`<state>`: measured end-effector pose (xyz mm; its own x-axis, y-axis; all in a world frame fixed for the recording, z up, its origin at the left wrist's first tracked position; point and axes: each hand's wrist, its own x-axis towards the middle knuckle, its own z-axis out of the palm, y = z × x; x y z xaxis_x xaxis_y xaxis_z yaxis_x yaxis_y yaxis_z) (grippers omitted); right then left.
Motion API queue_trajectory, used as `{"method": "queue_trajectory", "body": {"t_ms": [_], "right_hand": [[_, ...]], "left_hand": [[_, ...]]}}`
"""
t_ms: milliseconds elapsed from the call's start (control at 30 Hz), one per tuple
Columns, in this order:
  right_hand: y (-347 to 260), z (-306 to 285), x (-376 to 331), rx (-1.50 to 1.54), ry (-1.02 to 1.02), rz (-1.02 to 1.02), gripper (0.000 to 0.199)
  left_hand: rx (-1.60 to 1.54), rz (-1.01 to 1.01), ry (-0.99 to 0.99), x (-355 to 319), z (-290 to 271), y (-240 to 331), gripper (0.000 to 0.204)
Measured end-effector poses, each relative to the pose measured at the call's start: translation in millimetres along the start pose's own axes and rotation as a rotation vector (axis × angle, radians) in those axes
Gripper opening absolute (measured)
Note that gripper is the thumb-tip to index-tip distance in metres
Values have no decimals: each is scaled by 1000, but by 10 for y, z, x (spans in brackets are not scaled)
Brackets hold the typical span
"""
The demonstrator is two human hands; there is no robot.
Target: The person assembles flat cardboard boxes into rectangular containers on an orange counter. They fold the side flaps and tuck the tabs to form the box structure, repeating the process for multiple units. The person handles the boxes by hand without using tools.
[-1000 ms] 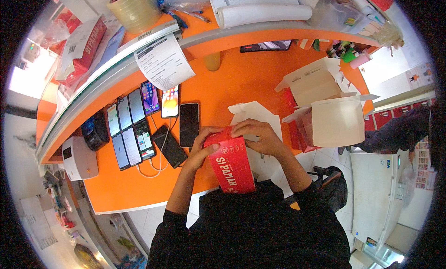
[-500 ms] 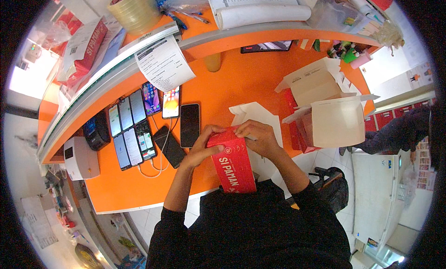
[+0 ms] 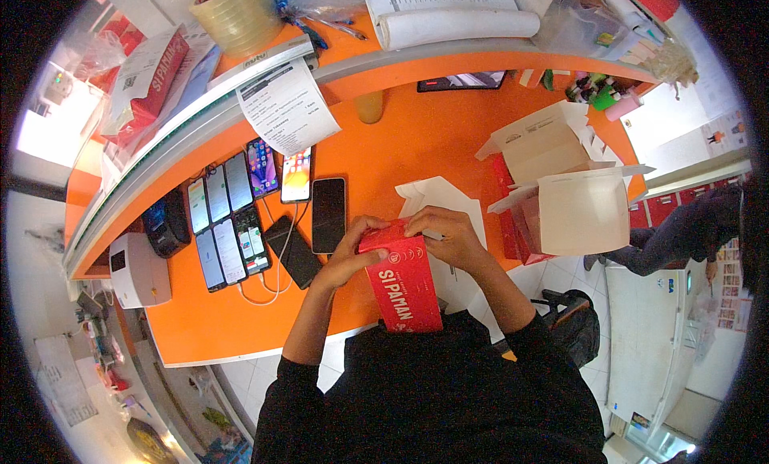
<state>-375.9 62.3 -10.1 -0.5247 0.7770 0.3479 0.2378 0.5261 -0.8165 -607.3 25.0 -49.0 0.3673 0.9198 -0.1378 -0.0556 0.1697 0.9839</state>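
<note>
Red card, lettered in white, forms the carton (image 3: pixel 403 292) held before the person's torso at the near edge of the orange worktop (image 3: pixel 220 326). Clock directions are read from the carton's centre. Relative to the grip, the carton hangs below and between the two hands, its upper end between them and its body reaching toward 6 o'clock. The left hand (image 3: pixel 356 254) clasps the 11 o'clock corner, thumb flat on the lettered face and fingers bent over the top edge. The right hand (image 3: pixel 445 233) pinches the 1 o'clock corner, fingers curled over the top.

The long axis runs from just short of 12 o'clock to just short of 6 o'clock; the lettered face is turned up toward the viewer, and the lower end points at the black shirt (image 3: pixel 428 392).

The carton's underside is hidden, as is most of the right thumb; whether the lower end touches the shirt cannot be told. The right hand and forearm partly cover a white sheet-like piece (image 3: pixel 442 198) at 1 o'clock. Another person's leg (image 3: pixel 669 244), near 3 o'clock, is cut off by the fisheye rim.
</note>
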Motion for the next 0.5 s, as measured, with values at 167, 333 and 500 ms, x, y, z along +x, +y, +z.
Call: {"method": "queue_trajectory", "body": {"t_ms": [167, 333, 500], "right_hand": [[-52, -13, 43, 17, -39, 8, 17], [-96, -53, -3, -36, -120, -24, 15], [381, 70, 70, 0, 47, 143, 16]], "left_hand": [[16, -12, -11, -16, 8, 40, 54], [126, 11, -75, -88, -37, -44, 59], [-191, -141, 122, 27, 116, -390, 86]]}}
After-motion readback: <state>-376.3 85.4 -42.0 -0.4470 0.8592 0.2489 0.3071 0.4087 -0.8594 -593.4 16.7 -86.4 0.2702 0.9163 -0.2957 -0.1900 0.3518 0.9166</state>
